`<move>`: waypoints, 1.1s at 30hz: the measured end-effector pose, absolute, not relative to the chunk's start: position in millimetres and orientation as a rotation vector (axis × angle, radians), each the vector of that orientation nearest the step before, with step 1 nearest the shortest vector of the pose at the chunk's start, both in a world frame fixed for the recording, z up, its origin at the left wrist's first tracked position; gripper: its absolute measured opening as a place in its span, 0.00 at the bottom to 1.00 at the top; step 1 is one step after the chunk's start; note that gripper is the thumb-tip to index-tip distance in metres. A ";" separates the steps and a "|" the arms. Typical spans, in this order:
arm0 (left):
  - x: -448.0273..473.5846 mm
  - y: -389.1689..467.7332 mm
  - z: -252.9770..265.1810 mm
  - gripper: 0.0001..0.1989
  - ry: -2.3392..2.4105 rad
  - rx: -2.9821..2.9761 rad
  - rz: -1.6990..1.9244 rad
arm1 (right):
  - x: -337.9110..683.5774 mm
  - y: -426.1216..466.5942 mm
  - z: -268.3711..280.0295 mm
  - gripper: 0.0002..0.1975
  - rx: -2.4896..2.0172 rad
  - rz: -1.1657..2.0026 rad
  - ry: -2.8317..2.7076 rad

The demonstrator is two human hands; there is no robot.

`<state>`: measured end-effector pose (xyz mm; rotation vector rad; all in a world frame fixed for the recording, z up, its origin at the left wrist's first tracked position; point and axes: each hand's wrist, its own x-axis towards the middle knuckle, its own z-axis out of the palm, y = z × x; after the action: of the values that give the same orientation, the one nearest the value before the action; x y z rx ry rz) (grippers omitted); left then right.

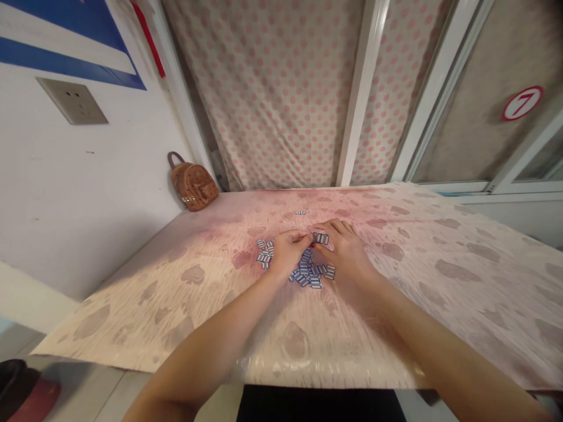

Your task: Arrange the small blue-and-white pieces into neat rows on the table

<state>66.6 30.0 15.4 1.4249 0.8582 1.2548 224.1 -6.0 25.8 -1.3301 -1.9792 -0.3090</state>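
Over the middle of the table, a small blue-and-white striped piece is held up between my two hands. My left hand is closed, its thumb and forefinger pinching at the left end of this piece. My right hand curls around the right side, thumb below and fingers above. Beneath them lies a loose pile of similar striped pieces, overlapping at various angles. More of these pieces stick out left of my left hand, partly hidden by it. A short row of striped pieces lies apart, beyond my hands.
A patterned cloth covers the table. At the back left corner a small brown backpack-shaped bag leans against the wall. A dotted curtain hangs behind the glass beyond the table. A wall socket is at the left.
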 end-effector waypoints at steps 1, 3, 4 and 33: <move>66.7 29.7 15.5 0.08 0.849 1.427 1.257 | 223.8 -6.3 26.1 0.15 -1.330 -0.327 -1.986; 66.9 29.4 15.7 0.08 0.837 1.427 1.258 | 222.8 -7.4 27.2 0.14 -1.326 -0.351 -1.992; 67.0 29.3 15.9 0.08 0.833 1.424 1.259 | 222.2 -7.9 27.8 0.14 -1.323 -0.356 -1.999; 58.5 32.3 28.3 0.07 0.854 1.278 1.176 | 235.2 -9.1 37.3 0.13 -1.272 -0.183 -2.025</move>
<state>58.5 32.3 28.3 1.2782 0.8541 1.1764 235.2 -9.1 37.3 -1.2719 -2.0252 -0.1832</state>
